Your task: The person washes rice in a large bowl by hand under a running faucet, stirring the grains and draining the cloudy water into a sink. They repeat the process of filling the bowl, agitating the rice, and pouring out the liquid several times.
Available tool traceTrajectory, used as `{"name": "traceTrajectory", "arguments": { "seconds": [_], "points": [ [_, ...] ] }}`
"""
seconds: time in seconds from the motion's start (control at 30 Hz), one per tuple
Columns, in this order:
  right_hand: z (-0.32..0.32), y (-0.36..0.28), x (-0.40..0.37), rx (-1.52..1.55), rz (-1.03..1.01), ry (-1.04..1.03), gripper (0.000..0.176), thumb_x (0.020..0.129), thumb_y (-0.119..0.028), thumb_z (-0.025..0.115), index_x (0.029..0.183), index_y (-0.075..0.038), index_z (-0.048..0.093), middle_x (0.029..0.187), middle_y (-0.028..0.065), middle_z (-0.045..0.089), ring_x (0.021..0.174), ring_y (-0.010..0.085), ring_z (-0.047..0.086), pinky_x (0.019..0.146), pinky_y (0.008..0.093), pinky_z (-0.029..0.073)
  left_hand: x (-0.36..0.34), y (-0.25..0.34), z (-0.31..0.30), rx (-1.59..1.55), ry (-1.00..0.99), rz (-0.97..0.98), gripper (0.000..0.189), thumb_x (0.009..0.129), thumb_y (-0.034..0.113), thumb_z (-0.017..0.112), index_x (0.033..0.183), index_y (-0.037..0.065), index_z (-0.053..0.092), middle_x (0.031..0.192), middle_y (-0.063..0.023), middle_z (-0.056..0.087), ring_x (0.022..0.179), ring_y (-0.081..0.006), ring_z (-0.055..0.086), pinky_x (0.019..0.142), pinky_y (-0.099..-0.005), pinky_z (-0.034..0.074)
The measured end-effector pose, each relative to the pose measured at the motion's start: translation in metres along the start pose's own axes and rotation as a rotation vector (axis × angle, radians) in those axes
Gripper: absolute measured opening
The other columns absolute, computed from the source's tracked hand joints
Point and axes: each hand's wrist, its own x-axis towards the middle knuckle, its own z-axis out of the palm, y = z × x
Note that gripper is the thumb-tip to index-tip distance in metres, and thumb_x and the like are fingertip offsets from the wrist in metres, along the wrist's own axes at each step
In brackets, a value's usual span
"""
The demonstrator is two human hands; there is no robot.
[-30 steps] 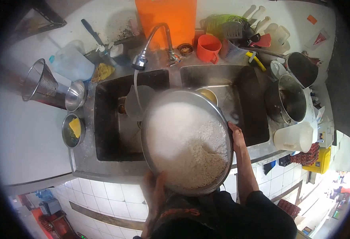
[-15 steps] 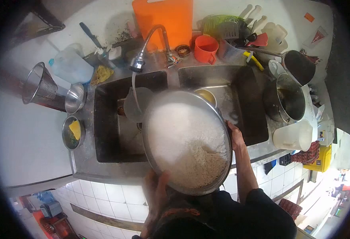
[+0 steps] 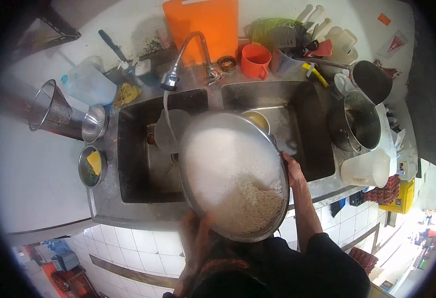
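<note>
A large round metal bowl (image 3: 185, 185) is held between both hands over the front edge of the double sink. It holds white, cloudy water with pale grains, perhaps rice, bunched on the lower right. My right hand (image 3: 293, 171) grips the bowl's right rim. At the lower left of the bowl, my left hand (image 3: 198, 233) is closed on the rim, slightly blurred. Water runs from the faucet (image 3: 170, 79) into a translucent container (image 3: 170, 134) in the left basin, partly behind the bowl. A yellowish bowl (image 3: 256, 120) sits in the right basin, partly covered.
Left of the sink are a steel bowl (image 3: 94, 123), a bowl with a yellow sponge (image 3: 94, 162) and a strainer (image 3: 54, 111). A red mug (image 3: 255, 60) and orange board (image 3: 203, 30) stand behind. On the right are a large pot (image 3: 354, 121) and white container (image 3: 366, 169).
The bowl has shifted very slightly, and more grains show above the cloudy water at its lower right. Both hands keep nearly the same hold.
</note>
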Motion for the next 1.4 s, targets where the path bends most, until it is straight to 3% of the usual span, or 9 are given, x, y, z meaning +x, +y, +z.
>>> {"name": "traceTrajectory", "arguments": {
  "seconds": [0.23,0.3,0.6,0.83,0.93,1.13,1.3,1.4],
  "points": [
    [0.014,-0.006,-0.006,0.012,0.058,0.008,0.039,0.101,-0.029,0.047,0.120,0.003,0.059,0.110,0.0134,0.067,0.093,0.0211,0.066,0.085,0.0350,0.055,0.002,0.007,0.004,0.078,-0.037,-0.019,0.035,0.096,0.022,0.057,0.117,-0.005,0.059,0.103,-0.0139,0.065,0.096,-0.0186,0.058,0.084,-0.0326,0.045],
    [0.012,-0.004,-0.005,0.022,0.036,0.027,0.040,0.101,-0.029,0.046,0.120,0.004,0.060,0.109,0.0140,0.067,0.092,0.0216,0.067,0.084,0.0354,0.055,0.003,0.002,0.009,0.010,-0.006,0.061,0.034,0.096,0.024,0.058,0.114,-0.005,0.059,0.101,-0.0131,0.065,0.093,-0.0179,0.057,0.082,-0.0322,0.045],
    [0.007,-0.002,0.000,-0.026,0.032,0.014,0.044,0.103,-0.032,0.045,0.123,0.004,0.058,0.114,0.0157,0.066,0.098,0.0210,0.065,0.087,0.0350,0.054,0.001,0.013,0.010,0.161,0.000,-0.091,0.031,0.095,0.022,0.059,0.111,-0.004,0.059,0.099,-0.0132,0.065,0.093,-0.0197,0.058,0.084,-0.0335,0.045],
    [-0.002,0.004,0.006,-0.050,0.034,-0.008,0.045,0.101,-0.033,0.048,0.127,0.004,0.055,0.118,0.0146,0.064,0.102,0.0208,0.063,0.089,0.0342,0.052,0.002,0.027,0.016,0.219,-0.031,-0.041,0.032,0.095,0.022,0.057,0.112,-0.005,0.059,0.101,-0.0146,0.065,0.095,-0.0205,0.059,0.086,-0.0346,0.045],
    [-0.006,0.009,0.010,-0.053,0.004,-0.017,0.047,0.100,-0.032,0.048,0.130,0.004,0.053,0.120,0.0151,0.062,0.105,0.0218,0.061,0.091,0.0337,0.051,0.002,0.022,0.017,0.104,-0.031,0.038,0.031,0.096,0.021,0.057,0.111,-0.006,0.058,0.101,-0.0152,0.065,0.093,-0.0207,0.059,0.085,-0.0356,0.046],
    [-0.003,0.004,0.006,-0.112,0.043,0.006,0.048,0.100,-0.031,0.046,0.135,0.002,0.050,0.124,0.0150,0.060,0.106,0.0226,0.061,0.093,0.0337,0.050,0.001,0.033,0.020,0.133,-0.050,-0.102,0.029,0.097,0.023,0.056,0.108,-0.004,0.058,0.100,-0.0160,0.065,0.085,-0.0232,0.062,0.079,-0.0370,0.048],
    [0.008,0.000,-0.002,-0.097,0.018,-0.018,0.048,0.100,-0.031,0.046,0.135,0.001,0.050,0.126,0.0155,0.059,0.108,0.0228,0.061,0.095,0.0338,0.050,0.007,0.014,0.019,0.207,-0.049,0.093,0.032,0.096,0.027,0.058,0.105,-0.004,0.059,0.092,-0.0192,0.067,0.081,-0.0246,0.063,0.072,-0.0383,0.049],
    [0.019,-0.007,-0.011,-0.113,0.045,0.042,0.047,0.101,-0.031,0.045,0.135,0.002,0.050,0.127,0.0154,0.059,0.110,0.0232,0.060,0.096,0.0350,0.050,0.007,0.023,0.020,0.253,-0.048,0.081,0.033,0.095,0.028,0.058,0.103,-0.004,0.059,0.089,-0.0214,0.067,0.081,-0.0247,0.063,0.071,-0.0391,0.048]
  ]
}}
